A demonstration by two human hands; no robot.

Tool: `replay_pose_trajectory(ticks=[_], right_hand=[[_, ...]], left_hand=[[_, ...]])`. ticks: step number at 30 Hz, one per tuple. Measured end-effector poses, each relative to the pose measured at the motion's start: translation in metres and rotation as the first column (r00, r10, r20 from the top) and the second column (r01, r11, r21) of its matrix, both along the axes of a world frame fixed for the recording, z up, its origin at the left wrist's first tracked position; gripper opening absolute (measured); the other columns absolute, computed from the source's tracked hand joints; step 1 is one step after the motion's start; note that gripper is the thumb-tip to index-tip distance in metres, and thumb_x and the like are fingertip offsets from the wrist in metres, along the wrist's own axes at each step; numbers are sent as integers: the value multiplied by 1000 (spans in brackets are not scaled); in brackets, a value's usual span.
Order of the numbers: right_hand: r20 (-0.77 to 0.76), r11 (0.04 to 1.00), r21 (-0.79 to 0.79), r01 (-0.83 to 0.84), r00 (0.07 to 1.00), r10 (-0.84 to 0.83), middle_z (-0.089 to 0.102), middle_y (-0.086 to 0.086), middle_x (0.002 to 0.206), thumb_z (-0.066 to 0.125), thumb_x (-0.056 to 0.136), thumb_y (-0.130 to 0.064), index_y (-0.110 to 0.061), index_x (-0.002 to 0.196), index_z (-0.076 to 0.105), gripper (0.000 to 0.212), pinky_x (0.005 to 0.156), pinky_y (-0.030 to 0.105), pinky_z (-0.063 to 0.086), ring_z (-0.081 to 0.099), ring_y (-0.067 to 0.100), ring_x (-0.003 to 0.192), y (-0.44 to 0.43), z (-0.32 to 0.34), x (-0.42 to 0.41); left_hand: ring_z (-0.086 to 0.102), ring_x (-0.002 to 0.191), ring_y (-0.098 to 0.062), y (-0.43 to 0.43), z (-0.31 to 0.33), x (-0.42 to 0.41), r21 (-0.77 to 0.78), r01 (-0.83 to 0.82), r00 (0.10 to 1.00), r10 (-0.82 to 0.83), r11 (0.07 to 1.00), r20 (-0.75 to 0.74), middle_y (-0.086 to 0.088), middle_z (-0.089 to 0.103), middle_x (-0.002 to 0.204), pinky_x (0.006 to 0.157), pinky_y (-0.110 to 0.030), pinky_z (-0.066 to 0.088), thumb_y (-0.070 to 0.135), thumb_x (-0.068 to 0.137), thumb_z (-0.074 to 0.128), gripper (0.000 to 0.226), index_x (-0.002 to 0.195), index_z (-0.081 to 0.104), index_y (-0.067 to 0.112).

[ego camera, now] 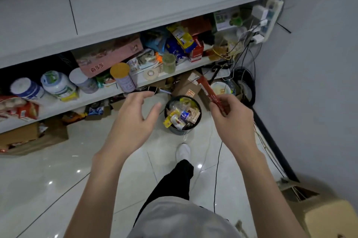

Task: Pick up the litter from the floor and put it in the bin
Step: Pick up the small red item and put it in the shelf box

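A small dark round bin (175, 131) stands on the glossy tiled floor below the shelves, heaped with wrappers and packets. My right hand (233, 119) pinches a long red sachet wrapper (208, 90) by its lower end; the wrapper sticks up to the left, above and right of the bin. My left hand (133, 119) hovers to the left of the bin with its fingers spread and nothing in it.
Cluttered white shelves (108, 92) with tins, jars and boxes run along the left and back. Cardboard boxes (34, 137) sit under them. Cables and a power strip (269, 19) hang at the right wall. Another cardboard box (317, 212) is at bottom right. My foot (183, 150) stands before the bin.
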State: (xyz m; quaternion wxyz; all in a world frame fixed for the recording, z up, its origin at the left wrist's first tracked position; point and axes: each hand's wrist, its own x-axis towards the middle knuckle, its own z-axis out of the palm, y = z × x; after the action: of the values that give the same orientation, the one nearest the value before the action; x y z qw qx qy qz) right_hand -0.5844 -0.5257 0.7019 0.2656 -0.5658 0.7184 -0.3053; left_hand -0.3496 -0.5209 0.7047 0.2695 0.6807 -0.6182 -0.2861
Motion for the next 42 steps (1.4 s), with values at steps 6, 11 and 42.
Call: replay_pose_trajectory(ticks=[6, 11, 42], right_hand=[[-62, 992, 63, -113, 991, 117, 69, -15, 90, 64, 94, -31, -27, 108, 67, 16, 72, 20, 50, 64, 3, 82, -97, -14, -14], [-64, 973, 114, -199, 976, 208, 69, -12, 88, 64, 94, -30, -24, 109, 67, 16, 73, 32, 55, 63, 6, 78, -155, -33, -32], [-79, 775, 276, -569, 790, 608, 61, -10, 81, 64, 94, -25, -15, 109, 69, 19, 60, 8, 35, 58, 10, 75, -281, -475, -54]], left_hand=[[50, 120, -10, -75, -24, -25, 67, -89, 994, 93, 994, -51, 6, 51, 128, 98, -33, 43, 44, 96, 54, 38, 130, 54, 28], [50, 120, -13, -118, -39, -52, 112, -138, 988, 145, 984, -49, 12, 46, 120, 99, -32, 42, 40, 97, 55, 35, 129, 54, 26], [54, 103, 0, -153, -405, -152, 308, -571, 809, 585, 761, 56, 12, 55, 122, 82, -7, 39, 45, 96, 54, 33, 126, 57, 31]])
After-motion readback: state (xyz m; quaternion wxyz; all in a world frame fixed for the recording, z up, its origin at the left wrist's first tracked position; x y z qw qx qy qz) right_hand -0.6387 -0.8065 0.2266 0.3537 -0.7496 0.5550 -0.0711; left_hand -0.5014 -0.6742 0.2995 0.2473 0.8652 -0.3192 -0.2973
